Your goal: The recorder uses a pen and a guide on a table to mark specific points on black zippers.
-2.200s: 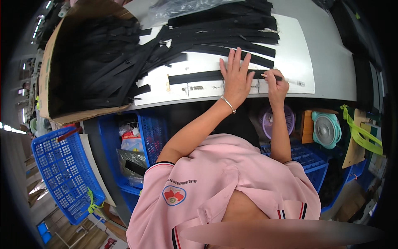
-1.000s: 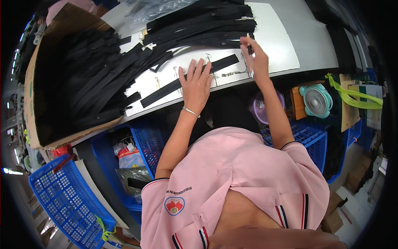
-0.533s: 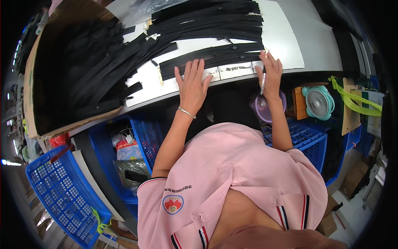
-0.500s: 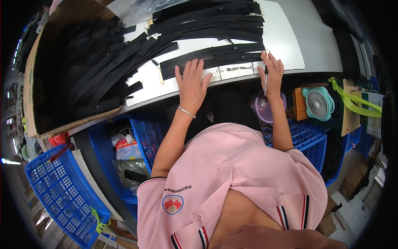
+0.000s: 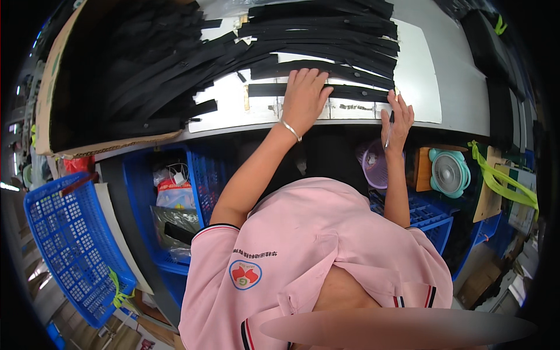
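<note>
A black fabric strip [image 5: 350, 93] lies along the near part of a white board [image 5: 423, 79], over dark marks on the board. My left hand [image 5: 304, 100], with a bracelet at the wrist, rests on it palm down, fingers stretched out toward the strip behind. At the strip's right end are the fingertips of my right hand [image 5: 398, 125]. That hand holds a slim pen [image 5: 388, 137] against its palm, with the dark end up. Farther back lies another black strip [image 5: 326, 68] with a small round dark spot, and behind it several more strips [image 5: 326, 29] in rows.
A cardboard box [image 5: 116, 143] heaped with black strips [image 5: 140, 70] stands at the left. Below the table edge are blue plastic baskets [image 5: 67, 239], a purple basket [image 5: 373, 166] and a small teal fan [image 5: 449, 172]. Yellow-green ties [image 5: 501, 178] hang at the right.
My left hand has slid right along the near strip. That strip now lies apart from the one behind it, with white board between. My right hand stays by its right end with the pen.
</note>
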Tool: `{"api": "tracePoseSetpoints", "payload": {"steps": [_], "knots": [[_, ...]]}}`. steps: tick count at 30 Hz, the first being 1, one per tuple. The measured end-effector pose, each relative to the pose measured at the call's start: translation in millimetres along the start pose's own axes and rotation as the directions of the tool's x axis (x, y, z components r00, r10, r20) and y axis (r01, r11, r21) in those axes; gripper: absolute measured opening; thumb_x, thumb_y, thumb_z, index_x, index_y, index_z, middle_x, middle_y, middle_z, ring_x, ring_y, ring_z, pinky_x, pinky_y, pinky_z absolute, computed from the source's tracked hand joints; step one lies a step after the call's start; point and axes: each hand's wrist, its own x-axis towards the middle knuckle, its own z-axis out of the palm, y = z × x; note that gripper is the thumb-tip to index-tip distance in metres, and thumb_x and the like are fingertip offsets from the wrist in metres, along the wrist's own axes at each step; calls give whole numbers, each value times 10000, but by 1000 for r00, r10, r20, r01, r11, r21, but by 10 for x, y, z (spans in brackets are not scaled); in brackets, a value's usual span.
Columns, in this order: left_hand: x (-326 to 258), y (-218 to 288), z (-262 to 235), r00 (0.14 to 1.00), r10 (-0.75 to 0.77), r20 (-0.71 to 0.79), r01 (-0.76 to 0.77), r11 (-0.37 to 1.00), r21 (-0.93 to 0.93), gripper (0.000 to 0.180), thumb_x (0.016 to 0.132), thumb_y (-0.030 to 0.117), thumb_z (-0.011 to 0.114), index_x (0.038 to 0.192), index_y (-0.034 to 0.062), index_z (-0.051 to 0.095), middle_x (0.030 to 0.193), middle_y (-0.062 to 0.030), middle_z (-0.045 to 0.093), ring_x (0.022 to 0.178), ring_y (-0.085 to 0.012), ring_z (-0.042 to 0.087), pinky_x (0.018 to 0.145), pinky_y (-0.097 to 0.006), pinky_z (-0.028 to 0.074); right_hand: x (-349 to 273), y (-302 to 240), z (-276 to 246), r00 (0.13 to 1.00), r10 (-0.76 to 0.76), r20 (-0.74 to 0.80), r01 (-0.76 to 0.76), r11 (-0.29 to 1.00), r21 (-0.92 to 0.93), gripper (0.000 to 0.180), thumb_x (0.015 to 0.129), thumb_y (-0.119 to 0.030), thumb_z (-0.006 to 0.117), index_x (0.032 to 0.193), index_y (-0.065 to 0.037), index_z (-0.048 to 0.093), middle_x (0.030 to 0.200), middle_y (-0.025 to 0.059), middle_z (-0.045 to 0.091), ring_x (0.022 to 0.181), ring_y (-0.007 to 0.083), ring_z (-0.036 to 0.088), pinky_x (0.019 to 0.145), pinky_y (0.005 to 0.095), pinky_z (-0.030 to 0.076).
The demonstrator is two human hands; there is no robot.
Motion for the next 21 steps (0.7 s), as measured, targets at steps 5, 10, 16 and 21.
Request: {"api": "tracePoseSetpoints", "payload": {"steps": [5,10,16,21], "knots": [[-234,132,-110,994,-35,-106,24,994,-103,263,919,155,718,1147,24,710,1202,-129,699,1196,-327,622,1127,-459,398,8,-8,-21,1000,11,-18,-11,1000,0,373,975,-155,675,1339,-100,618,1409,30,647,1386,233,511,1219,462,224],[75,211,4,991,124,-40,-127,990,-62,454,964,295,684,1342,49,630,1387,-150,620,1344,-372,519,1170,-504,343,25,-20,-1,1000,21,-4,-21,1000,18,387,944,-138,693,1323,-94,628,1406,28,648,1370,243,526,1212,471,229],[578,6,595,976,90,198,-103,993,57,693,1036,543,486,1522,49,461,1597,-146,428,1509,-379,312,1233,-554,174,-14,9,15,1000,18,-16,-18,1000,16,389,937,-116,690,1320,-91,623,1391,38,654,1365,257,526,1201,489,247],[1072,-357,719,992,-5,122,-11,992,127,706,1031,595,433,1508,77,484,1608,-96,415,1531,-344,269,1252,-549,128,26,-48,-5,1000,6,-14,-5,999,32,369,943,-106,685,1306,-83,625,1393,48,657,1374,265,514,1201,490,246]]}}
